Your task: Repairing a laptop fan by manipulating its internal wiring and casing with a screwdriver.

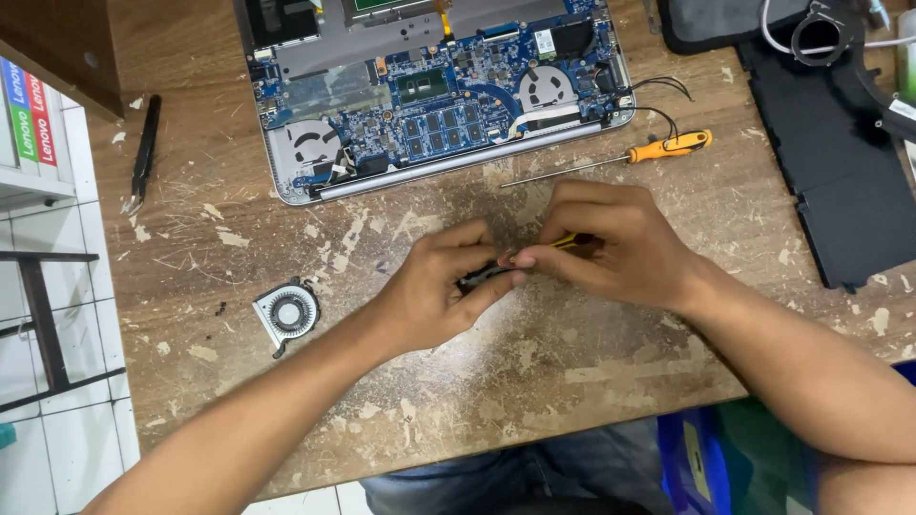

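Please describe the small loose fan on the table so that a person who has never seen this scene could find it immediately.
Start at the opened laptop at the table's far edge, then look nearer, beside the left hand. The loose fan lies alone on the worn wood. Unlike the fans inside the laptop, it is detached, with a silver casing.

Worktop (534, 372): worn brown wood, flecked with pale scratches and chipped patches.
Floor (76, 448): white square tiles, left of the worktop.
Rack (43, 324): dark metal frame standing on the tiles.
Light: even, soft.
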